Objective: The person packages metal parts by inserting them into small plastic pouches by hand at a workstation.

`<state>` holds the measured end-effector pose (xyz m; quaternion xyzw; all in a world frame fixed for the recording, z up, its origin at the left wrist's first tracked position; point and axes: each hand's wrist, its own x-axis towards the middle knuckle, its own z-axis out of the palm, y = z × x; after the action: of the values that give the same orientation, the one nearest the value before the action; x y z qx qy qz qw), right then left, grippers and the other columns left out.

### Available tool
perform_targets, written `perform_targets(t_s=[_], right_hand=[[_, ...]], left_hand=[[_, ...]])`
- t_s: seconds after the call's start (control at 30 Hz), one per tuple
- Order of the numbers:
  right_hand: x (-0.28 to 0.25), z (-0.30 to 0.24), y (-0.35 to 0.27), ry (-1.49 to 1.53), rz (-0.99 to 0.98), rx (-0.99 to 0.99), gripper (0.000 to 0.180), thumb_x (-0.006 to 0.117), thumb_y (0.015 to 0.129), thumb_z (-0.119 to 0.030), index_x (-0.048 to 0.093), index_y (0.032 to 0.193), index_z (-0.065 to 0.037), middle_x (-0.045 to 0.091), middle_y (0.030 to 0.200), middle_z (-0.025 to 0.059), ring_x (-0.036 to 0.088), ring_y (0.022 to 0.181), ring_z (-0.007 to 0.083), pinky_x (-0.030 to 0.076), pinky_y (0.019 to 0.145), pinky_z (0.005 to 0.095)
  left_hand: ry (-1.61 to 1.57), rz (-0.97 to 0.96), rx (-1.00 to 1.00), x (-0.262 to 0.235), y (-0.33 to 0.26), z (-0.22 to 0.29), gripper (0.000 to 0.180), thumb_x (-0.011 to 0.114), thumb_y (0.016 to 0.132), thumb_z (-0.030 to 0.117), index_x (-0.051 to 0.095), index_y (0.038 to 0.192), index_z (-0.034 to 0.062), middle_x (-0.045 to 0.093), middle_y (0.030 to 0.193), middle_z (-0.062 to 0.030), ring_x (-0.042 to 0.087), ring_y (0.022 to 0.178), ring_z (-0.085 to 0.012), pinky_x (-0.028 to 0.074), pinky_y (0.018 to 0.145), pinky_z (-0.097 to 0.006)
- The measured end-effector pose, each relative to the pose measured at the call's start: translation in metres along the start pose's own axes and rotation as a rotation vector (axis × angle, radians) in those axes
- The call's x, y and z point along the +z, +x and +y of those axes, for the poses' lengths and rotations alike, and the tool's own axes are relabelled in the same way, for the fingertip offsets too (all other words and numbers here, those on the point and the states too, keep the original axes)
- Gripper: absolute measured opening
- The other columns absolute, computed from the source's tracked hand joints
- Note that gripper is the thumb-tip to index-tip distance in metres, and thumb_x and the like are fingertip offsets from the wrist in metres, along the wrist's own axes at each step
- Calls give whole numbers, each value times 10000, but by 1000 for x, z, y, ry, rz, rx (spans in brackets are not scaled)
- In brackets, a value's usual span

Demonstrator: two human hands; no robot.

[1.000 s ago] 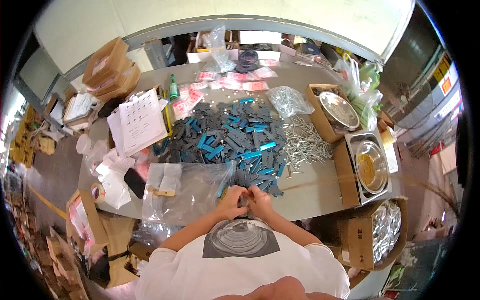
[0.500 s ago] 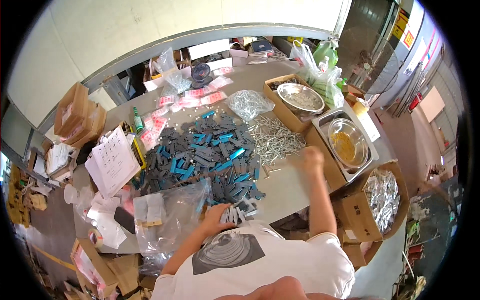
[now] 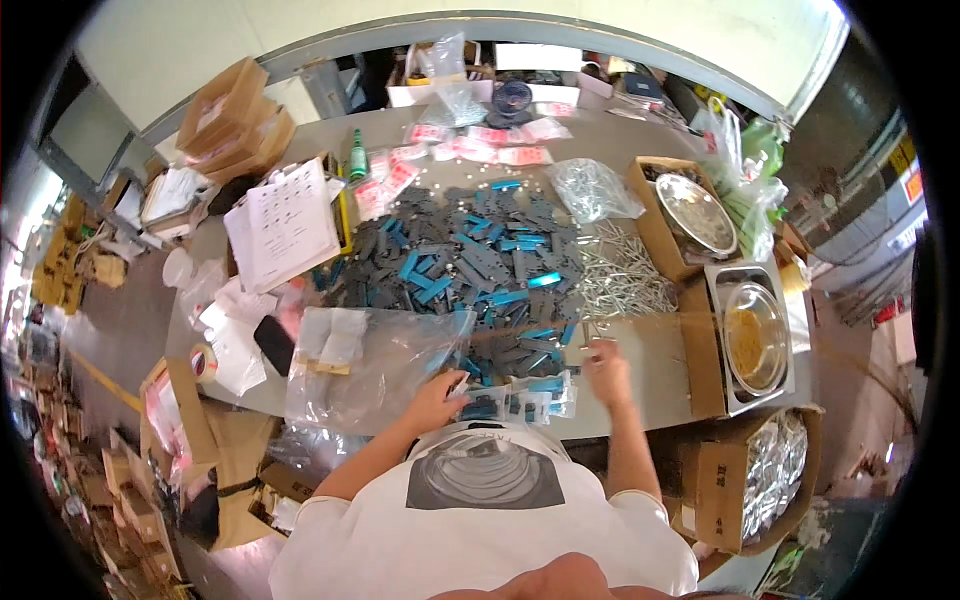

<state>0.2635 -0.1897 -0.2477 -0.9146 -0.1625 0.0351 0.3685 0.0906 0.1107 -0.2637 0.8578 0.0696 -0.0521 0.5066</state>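
At the table's near edge my left hand point(image 3: 436, 400) has its fingers closed at the left end of a row of small clear plastic bags point(image 3: 527, 402) with dark pieces inside. What its fingertips grip is too small to make out. My right hand point(image 3: 607, 374) is right of those bags, fingers drawn together beside a few loose screws point(image 3: 597, 329). Anything pinched there cannot be made out. Beyond the hands spreads a big heap of dark grey and blue plastic parts point(image 3: 480, 262). To its right lies a pile of long silver screws point(image 3: 625, 272).
A large clear bag point(image 3: 390, 390) lies left of my left hand. Cartons with a metal bowl point(image 3: 697, 215) and a steel tray with a bowl point(image 3: 755, 340) line the right side. Paper sheets point(image 3: 283, 232), a green bottle point(image 3: 358, 155) and red-white packets point(image 3: 495, 150) stand around the heap.
The view has swung, so the table sits further right. My right hand has come from beside the right-hand cartons back to the loose screws. My left hand stays by the small bags.
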Motion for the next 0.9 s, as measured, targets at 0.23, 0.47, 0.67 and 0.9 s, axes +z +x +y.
perform_targets(t_s=[0.23,0.47,0.67,0.9], right_hand=[[75,-97,-8,265,-407,-387,416,663,744,-131,543,1135,-61,551,1106,155,549,1013,307,449,855,384],[68,-119,24,905,-865,-75,269,634,815,-105,514,1044,-29,589,933,67,569,804,141,469,676,273],[41,-160,36,625,-650,-292,62,622,803,-71,592,793,-19,599,714,63,569,638,137,447,571,275],[52,-187,54,309,-249,-409,127,580,813,-131,582,779,-9,603,716,187,595,629,341,455,550,345]], left_hand=[[-388,37,-322,-20,-6,23,345,523,892,242,551,1172,43,549,1167,-68,546,985,-147,488,771,-291],[-1065,-63,-29,-61,-12,70,373,501,895,172,487,1235,21,531,1198,-132,535,1061,-192,503,803,-303],[-729,-220,-61,-76,6,69,357,485,895,229,524,1183,22,590,1047,-119,578,921,-206,477,681,-318],[530,181,295,-62,65,89,258,495,853,235,611,726,44,548,622,-176,571,592,-320,436,536,-400]])
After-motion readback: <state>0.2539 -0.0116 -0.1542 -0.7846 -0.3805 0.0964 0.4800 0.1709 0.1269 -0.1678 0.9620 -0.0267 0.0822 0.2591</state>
